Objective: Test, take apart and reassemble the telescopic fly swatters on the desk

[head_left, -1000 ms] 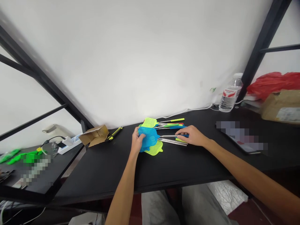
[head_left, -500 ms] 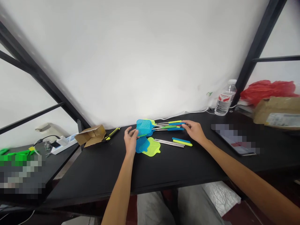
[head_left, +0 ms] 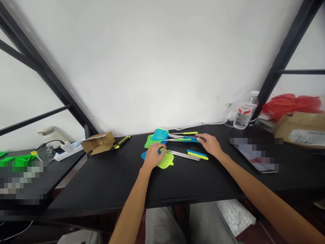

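Assembled fly swatters lie in a loose pile on the black table (head_left: 106, 183), a blue mesh head (head_left: 159, 134) on top and a green head (head_left: 149, 141) peeking out below. My right hand (head_left: 209, 144) has its fingers closed at the handle ends, by a blue handle (head_left: 191, 138). My left hand (head_left: 153, 155) is open, thumb apart, over the loose heads. It partly covers a loose blue head (head_left: 143, 155) and a yellow-green head (head_left: 166, 160). Thin metal rods (head_left: 184, 155) lie beside them, near a loose blue handle grip (head_left: 195, 152) and a yellow one (head_left: 199, 156).
To the left are an open cardboard box (head_left: 99, 142), a black-and-yellow item (head_left: 122, 142) and a power strip (head_left: 68, 150). A phone-like device (head_left: 254, 156), water bottle (head_left: 245, 112), carton (head_left: 302, 128) and red plastic bag (head_left: 291, 103) are on the right.
My left hand has moved right and down, from the edge of the piled heads to over the loose ones. The piled heads have spread, showing a green one. My right hand stays at the handles.
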The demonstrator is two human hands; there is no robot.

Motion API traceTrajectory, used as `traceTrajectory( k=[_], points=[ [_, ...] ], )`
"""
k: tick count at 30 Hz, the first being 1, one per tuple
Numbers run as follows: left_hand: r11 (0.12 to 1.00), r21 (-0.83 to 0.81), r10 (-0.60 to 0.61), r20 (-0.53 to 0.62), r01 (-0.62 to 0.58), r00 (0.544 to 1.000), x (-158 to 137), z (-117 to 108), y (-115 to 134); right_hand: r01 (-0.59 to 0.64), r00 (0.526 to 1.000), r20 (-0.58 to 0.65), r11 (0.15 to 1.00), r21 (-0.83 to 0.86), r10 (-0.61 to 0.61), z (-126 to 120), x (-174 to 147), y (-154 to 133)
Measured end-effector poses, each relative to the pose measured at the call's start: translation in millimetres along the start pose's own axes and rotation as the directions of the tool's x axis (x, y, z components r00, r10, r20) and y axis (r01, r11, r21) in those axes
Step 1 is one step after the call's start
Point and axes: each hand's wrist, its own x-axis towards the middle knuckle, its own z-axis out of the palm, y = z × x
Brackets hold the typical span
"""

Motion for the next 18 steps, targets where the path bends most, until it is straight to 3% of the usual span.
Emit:
traceTrajectory(
  k=[5, 8, 11, 18],
  points=[
    [0.998, 0.035, 0.051, 0.167, -0.058, 0.985, -1.5, 4.1, 7.6, 0.085, 0.994, -0.063, 0.996, 0.016, -0.084, -15.4, -5.2, -24.7],
    [0.997, 0.054, 0.048, 0.208, -0.061, 0.977, -1.5, 5.7, 8.1, 0.207, 0.970, 0.117, 0.976, 0.068, -0.214, -22.0, -8.3, -39.4],
    [0.997, 0.052, 0.048, 0.217, -0.060, 0.975, -0.6, 6.0, 7.7, 0.279, 0.897, 0.326, 0.954, 0.104, -0.298, -21.9, -10.6, -45.2],
    [0.997, 0.048, 0.049, 0.235, -0.062, 0.971, -0.6, 5.7, 9.9, 0.233, 0.871, 0.422, 0.968, 0.096, -0.252, -20.0, -10.9, -44.1]
  ],
)
